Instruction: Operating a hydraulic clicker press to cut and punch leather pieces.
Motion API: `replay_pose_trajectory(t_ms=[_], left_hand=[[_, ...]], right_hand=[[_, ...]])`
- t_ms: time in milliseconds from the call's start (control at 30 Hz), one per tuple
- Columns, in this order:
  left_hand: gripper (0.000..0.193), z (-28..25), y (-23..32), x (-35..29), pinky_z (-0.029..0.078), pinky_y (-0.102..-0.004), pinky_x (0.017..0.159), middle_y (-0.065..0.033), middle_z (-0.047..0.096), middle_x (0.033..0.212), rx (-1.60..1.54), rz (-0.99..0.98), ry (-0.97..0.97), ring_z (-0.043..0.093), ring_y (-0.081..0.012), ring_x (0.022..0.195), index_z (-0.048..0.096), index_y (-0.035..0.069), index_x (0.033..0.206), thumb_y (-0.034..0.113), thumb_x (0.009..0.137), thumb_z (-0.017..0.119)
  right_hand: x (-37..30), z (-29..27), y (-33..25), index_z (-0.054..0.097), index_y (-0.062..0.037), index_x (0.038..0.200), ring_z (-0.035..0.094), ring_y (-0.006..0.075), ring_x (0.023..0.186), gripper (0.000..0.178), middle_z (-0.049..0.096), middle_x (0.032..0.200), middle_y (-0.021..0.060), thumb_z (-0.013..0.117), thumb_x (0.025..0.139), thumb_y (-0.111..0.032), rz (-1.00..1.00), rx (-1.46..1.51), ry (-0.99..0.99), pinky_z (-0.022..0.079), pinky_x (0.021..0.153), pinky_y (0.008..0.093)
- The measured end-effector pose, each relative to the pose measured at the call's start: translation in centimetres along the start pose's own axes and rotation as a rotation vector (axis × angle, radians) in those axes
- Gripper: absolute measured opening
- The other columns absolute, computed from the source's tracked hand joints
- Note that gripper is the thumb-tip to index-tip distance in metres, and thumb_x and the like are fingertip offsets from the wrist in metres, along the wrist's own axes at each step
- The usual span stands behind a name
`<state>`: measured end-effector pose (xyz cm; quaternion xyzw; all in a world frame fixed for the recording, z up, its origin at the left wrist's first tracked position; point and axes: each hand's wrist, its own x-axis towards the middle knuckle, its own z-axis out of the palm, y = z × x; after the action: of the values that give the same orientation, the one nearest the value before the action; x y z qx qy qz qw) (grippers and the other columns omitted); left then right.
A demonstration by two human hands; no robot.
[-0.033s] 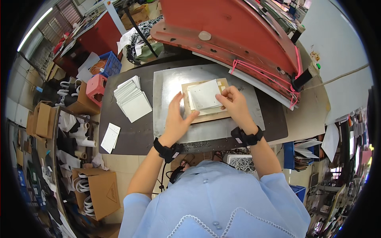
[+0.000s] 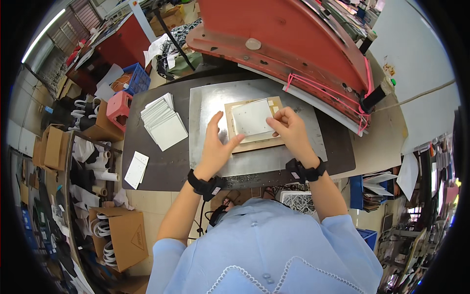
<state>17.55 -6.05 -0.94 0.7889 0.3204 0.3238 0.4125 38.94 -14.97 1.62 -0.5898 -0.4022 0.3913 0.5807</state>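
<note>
A white rectangular sheet point(image 2: 252, 117) with small holes lies over a tan die board point(image 2: 274, 102). The board rests on a grey metal plate point(image 2: 205, 98) on the dark table. With thumb and fingers, my right hand point(image 2: 290, 128) pinches the sheet's right edge. My left hand point(image 2: 219, 145) is open at the sheet's left, fingers spread, its thumb tip at the lower left corner. Whether that thumb presses on the sheet, I cannot tell. To the left lies a fanned stack of white sheets point(image 2: 169, 128). Nearer me are a few white punched pieces point(image 2: 136, 170).
A large red machine arm point(image 2: 279, 34) with pink cord point(image 2: 320, 88) looms over the table's far right side. Blue crate point(image 2: 138, 79) and pink stool point(image 2: 119, 109) stand beyond the left edge. Cardboard boxes point(image 2: 128, 240) sit on the lower left floor.
My left hand's fingers and thumb have shifted very slightly. The white sheet looks a little straighter over the board. My right hand keeps its pinch in nearly the same place.
</note>
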Motion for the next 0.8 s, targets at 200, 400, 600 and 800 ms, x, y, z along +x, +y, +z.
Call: replay_pose_trajectory(t_ms=[200, 400, 600, 800], left_hand=[[0.032, -1.3, 2.7, 0.3, 0.050, -0.0190, 0.070, -0.0064, 0.071, 0.091, -0.622, -0.278, -0.126, 0.064, -0.0069, 0.078, 0.058, -0.001, 0.115, 0.012, 0.089, 0.070], [0.033, -1.3, 6.1, -2.4, 0.051, -0.0232, 0.078, -0.0105, 0.069, 0.103, -0.819, -0.297, -0.214, 0.064, -0.0094, 0.089, 0.058, 0.001, 0.117, 0.006, 0.087, 0.070], [0.027, -2.0, 6.1, -3.7, 0.052, -0.0234, 0.078, -0.0084, 0.067, 0.105, -0.790, -0.240, -0.530, 0.063, -0.0115, 0.094, 0.062, 0.000, 0.112, 0.000, 0.086, 0.069], [0.016, -2.3, 8.0, -4.0, 0.048, -0.0249, 0.086, -0.0040, 0.060, 0.104, -0.793, -0.290, -0.619, 0.057, -0.0112, 0.102, 0.066, 0.002, 0.105, 0.006, 0.090, 0.068]], right_hand=[[-3.3, -0.2, -1.0, 0.058, -0.0031, 0.093, 0.058, 0.0064, 0.075, 0.016, 0.063, 0.084, 0.0011, 0.070, 0.088, -0.011, 0.014, 0.170, -0.040, 0.048, 0.064, 0.0214], [-6.3, -1.7, -1.1, 0.063, -0.0052, 0.098, 0.058, 0.0073, 0.080, 0.014, 0.062, 0.083, -0.0006, 0.069, 0.088, -0.014, 0.202, 0.682, -0.188, 0.046, 0.067, 0.0216], [-7.3, -2.3, -0.2, 0.067, -0.0037, 0.096, 0.055, 0.0069, 0.072, 0.014, 0.061, 0.077, -0.0001, 0.068, 0.091, -0.017, 0.236, 0.341, -0.117, 0.044, 0.067, 0.0219], [-8.0, -1.5, 1.6, 0.068, -0.0012, 0.095, 0.049, 0.0021, 0.064, 0.017, 0.060, 0.072, -0.0037, 0.067, 0.092, -0.018, 0.094, -0.081, 0.049, 0.038, 0.056, 0.0197]])
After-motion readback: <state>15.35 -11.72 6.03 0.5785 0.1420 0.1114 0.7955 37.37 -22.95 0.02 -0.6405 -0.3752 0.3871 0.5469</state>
